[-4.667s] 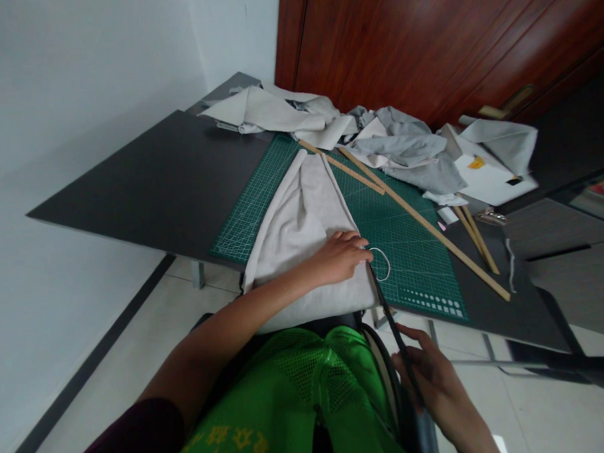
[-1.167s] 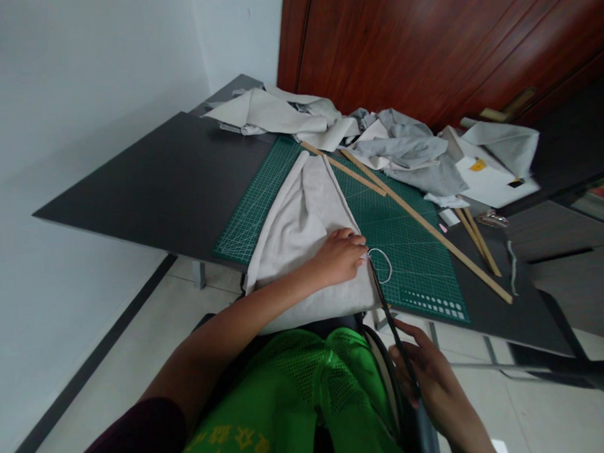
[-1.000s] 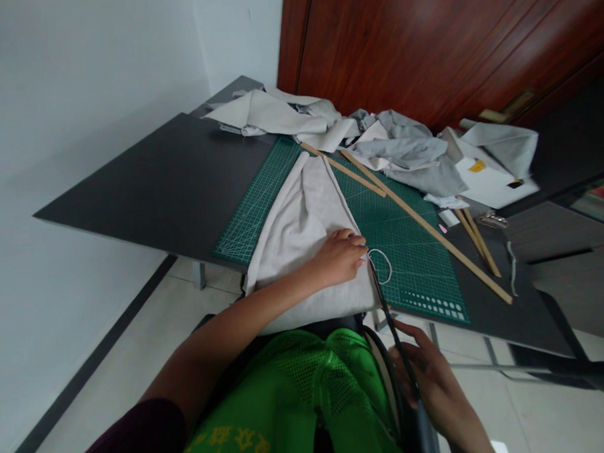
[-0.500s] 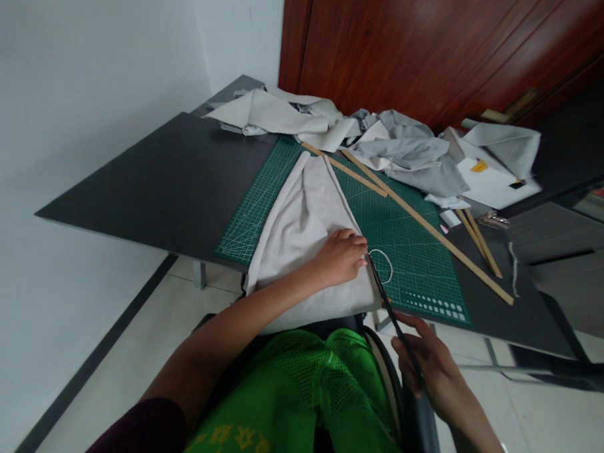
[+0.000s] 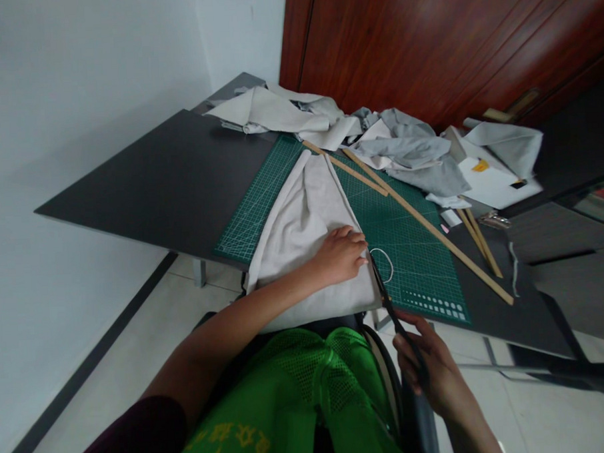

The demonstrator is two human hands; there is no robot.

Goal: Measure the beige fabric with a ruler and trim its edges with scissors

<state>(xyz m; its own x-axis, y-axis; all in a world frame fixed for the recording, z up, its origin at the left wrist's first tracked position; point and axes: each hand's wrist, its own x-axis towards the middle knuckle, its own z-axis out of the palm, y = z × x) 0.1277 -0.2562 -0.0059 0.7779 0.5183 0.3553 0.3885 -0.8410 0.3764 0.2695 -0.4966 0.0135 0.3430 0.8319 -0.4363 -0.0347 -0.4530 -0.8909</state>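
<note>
A light grey-white cloth (image 5: 302, 220) lies over a green cutting mat (image 5: 408, 248), its lower part hanging at the table's near edge. My left hand (image 5: 342, 253) presses on the cloth near its right edge, fingers together and bent over that edge. My right hand (image 5: 428, 361) is wrapped round the handles of long black scissors (image 5: 388, 296), low and right of the cloth. The blades point up and away, along the cloth's right edge, with their tip close to my left fingertips. A loop of white cord (image 5: 391, 266) lies on the mat just right of the tip.
Wooden strips (image 5: 432, 227) cross the mat and the dark table (image 5: 165, 186). Crumpled grey fabric (image 5: 409, 148) is piled along the back. A white box (image 5: 495, 181) stands at the right rear, near a metal clip (image 5: 494, 220). A red-brown door (image 5: 424, 41) is behind.
The scissors and my right hand have shifted very slightly, with the handles turned a little. My left hand stays at the same place on the cloth.
</note>
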